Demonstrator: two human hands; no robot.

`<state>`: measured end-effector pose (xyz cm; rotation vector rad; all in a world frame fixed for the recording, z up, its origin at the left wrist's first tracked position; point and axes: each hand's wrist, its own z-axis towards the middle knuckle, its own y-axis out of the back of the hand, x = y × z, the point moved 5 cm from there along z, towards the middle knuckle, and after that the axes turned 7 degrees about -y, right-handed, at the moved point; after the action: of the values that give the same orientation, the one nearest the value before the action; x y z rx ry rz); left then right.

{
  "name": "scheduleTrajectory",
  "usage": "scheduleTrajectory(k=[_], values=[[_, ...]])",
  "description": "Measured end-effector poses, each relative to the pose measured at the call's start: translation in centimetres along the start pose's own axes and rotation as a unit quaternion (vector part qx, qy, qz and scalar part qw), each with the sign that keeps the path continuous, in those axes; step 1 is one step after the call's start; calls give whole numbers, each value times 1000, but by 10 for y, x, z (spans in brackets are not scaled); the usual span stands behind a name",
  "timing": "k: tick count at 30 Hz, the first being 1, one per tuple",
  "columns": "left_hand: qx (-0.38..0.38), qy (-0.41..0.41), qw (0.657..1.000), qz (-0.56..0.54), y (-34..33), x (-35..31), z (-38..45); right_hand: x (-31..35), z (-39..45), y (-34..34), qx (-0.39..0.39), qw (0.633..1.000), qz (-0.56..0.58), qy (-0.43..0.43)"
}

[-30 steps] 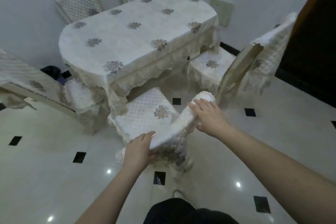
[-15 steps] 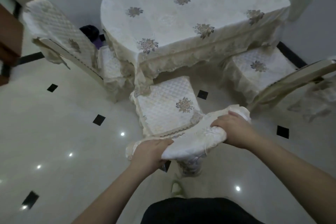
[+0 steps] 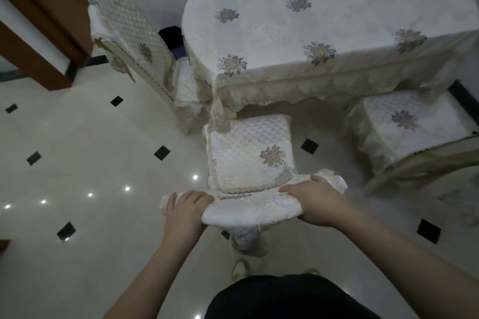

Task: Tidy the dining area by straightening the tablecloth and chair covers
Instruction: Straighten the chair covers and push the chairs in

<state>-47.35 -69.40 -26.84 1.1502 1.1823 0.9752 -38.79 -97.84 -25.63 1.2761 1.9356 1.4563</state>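
A cream quilted chair back cover [image 3: 248, 211] with lace trim sits bunched over the top of the nearest chair, right below me. My left hand [image 3: 185, 211] grips its left end and my right hand [image 3: 315, 201] grips its right end. The chair's quilted seat cover [image 3: 246, 153] with a flower motif lies flat beyond my hands. A cream tablecloth [image 3: 324, 23] with flower motifs and a lace skirt covers the oval table behind it.
A covered chair [image 3: 134, 41] stands at the table's left end, another covered chair [image 3: 409, 124] at the right with its back leaning out. A brown door frame [image 3: 44, 21] is at the far left. Glossy tiled floor [image 3: 90, 163] lies to my left.
The view has swung so the table now sits upper right. Both hands have closed tighter on the back cover's ends, and the cover lies more level across the chair top.
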Motion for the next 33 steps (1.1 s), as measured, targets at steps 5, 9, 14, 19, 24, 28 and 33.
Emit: scheduleTrajectory(k=[5,9,14,19,24,28,33], values=[[-25,55,998,-2,-1,1,-6,-3,4,-4,-36,999,-23,33],[-19,58,998,1,3,-6,-4,-3,2,-2,-50,998,-12,44],[9,61,998,23,10,-11,-2,-3,0,-2,-36,999,-13,37],[7,47,998,47,11,-10,0,0,0,1,-16,999,-22,35],[34,28,996,74,8,-3,3,4,1,8,9,1000,-7,25],[27,-9,997,76,5,5,13,2,6,12,38,999,4,11],[28,-32,997,59,6,5,18,-4,10,14,34,999,14,-3]])
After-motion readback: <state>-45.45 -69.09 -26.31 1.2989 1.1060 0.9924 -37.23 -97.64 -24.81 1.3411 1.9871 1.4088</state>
